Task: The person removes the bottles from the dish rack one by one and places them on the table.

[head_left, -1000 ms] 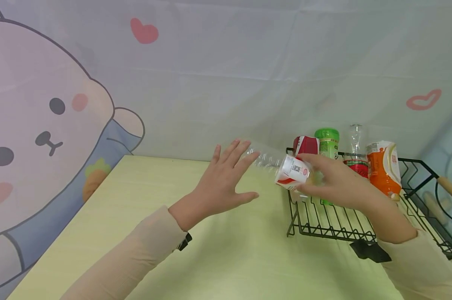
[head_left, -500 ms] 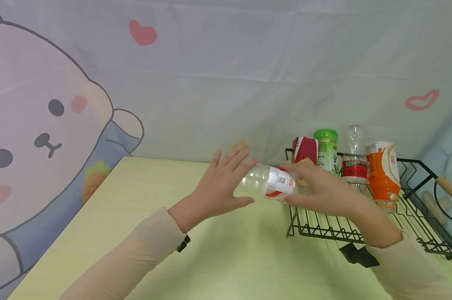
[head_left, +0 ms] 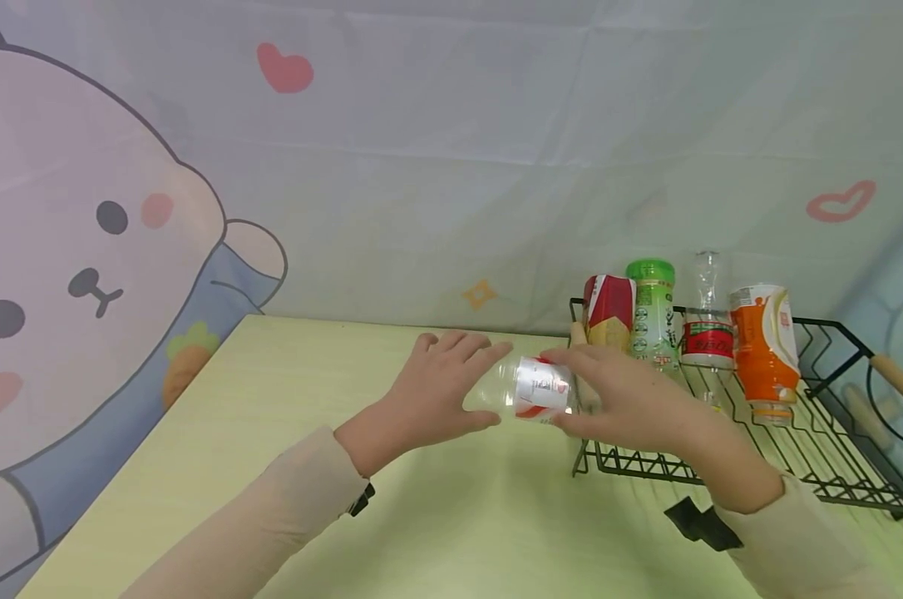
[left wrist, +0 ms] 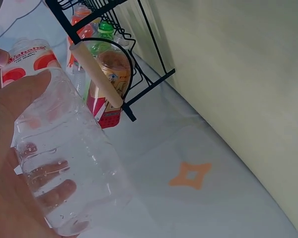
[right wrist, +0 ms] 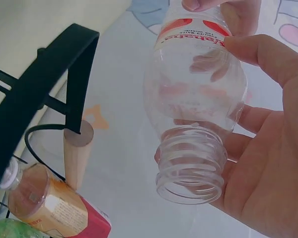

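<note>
A clear plastic water bottle (head_left: 541, 391) with a white and red label lies on its side in the air between my hands, over the table by the rack's left end. My right hand (head_left: 639, 399) grips it near the neck end, thumb on one side and fingers behind. My left hand (head_left: 436, 391) curls round its base end; in the left wrist view the fingers show through the clear plastic of the bottle (left wrist: 89, 158). The bottle's open threaded mouth (right wrist: 189, 188), without a cap, points down in the right wrist view.
A black wire rack (head_left: 646, 474) with a wooden handle (head_left: 900, 383) stands at the right. In it lie a red-and-tan labelled bottle (head_left: 610, 308), a green-capped bottle (head_left: 652, 308), a clear bottle with a red label (head_left: 708, 337) and an orange-and-white bottle (head_left: 766, 349).
My right hand has brought the bottle left and down, away from over the rack. My left hand's spread fingers have closed round the bottle's base end.
</note>
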A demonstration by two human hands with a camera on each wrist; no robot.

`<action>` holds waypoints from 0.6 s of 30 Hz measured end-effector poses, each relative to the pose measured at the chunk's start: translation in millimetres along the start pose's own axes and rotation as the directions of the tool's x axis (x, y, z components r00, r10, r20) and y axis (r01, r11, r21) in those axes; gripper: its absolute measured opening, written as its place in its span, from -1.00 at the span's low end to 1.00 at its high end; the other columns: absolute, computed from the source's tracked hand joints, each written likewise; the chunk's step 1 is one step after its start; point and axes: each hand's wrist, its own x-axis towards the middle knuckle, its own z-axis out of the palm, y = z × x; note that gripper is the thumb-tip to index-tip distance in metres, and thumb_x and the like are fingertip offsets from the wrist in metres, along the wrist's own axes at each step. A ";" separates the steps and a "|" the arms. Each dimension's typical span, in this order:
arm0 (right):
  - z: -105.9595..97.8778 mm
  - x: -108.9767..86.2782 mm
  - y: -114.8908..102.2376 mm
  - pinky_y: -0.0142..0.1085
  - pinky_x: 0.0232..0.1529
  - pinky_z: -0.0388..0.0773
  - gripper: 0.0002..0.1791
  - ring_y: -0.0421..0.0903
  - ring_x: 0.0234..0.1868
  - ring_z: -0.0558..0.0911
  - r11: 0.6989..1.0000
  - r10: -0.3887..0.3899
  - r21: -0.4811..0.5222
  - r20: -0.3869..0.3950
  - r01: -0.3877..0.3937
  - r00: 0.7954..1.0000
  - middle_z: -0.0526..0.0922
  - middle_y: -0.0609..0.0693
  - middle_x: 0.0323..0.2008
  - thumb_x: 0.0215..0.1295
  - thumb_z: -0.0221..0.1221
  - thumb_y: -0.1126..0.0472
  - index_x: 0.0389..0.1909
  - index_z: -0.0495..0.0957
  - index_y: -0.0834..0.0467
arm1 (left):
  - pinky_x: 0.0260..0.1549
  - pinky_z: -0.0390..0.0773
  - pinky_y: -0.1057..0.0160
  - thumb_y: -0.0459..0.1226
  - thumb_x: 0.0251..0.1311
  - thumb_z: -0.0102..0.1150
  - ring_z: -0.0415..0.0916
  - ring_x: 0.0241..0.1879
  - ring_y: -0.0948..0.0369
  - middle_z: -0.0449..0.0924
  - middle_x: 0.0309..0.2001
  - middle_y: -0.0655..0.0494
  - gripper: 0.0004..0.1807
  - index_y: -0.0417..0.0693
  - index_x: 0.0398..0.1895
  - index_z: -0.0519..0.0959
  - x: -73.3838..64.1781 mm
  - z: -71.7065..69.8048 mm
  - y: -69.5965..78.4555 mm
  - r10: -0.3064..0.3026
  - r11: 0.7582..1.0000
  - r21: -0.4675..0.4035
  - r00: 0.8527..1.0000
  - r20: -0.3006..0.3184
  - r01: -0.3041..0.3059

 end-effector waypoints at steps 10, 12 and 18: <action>8.3 2.4 -4.3 -0.15 -0.23 0.61 -0.32 -0.03 -0.11 0.54 0.999 -0.025 -0.021 0.005 0.025 1.000 0.57 0.02 0.01 0.12 0.33 -0.01 0.27 0.40 0.08 | -0.07 0.35 0.00 0.08 -0.04 0.42 0.38 0.04 0.08 0.50 0.03 0.12 -0.18 0.08 0.33 0.37 -8.3 3.7 -0.1 -0.012 1.000 -0.011 0.999 0.031 0.012; 8.7 3.2 -4.9 -0.15 -0.23 0.61 -0.32 -0.03 -0.11 0.54 0.999 -0.030 -0.024 0.004 0.030 1.000 0.57 0.02 0.01 0.12 0.33 -0.01 0.27 0.40 0.09 | -0.08 0.35 0.00 0.08 -0.04 0.42 0.38 0.04 0.08 0.50 0.03 0.12 -0.18 0.09 0.32 0.37 -8.6 4.2 -0.7 -0.015 1.000 -0.010 0.999 0.029 0.016; 2.2 5.7 -6.0 -0.06 -0.16 0.62 -0.29 0.02 -0.06 0.55 0.999 -0.037 -0.023 -0.019 0.036 0.999 0.55 0.04 0.05 0.14 0.33 -0.01 0.30 0.37 0.09 | -0.07 0.34 -0.03 0.05 -0.04 0.43 0.38 0.06 0.08 0.50 0.03 0.11 -0.21 0.09 0.30 0.40 -5.2 1.4 -4.9 -0.035 0.999 0.004 0.999 -0.008 0.035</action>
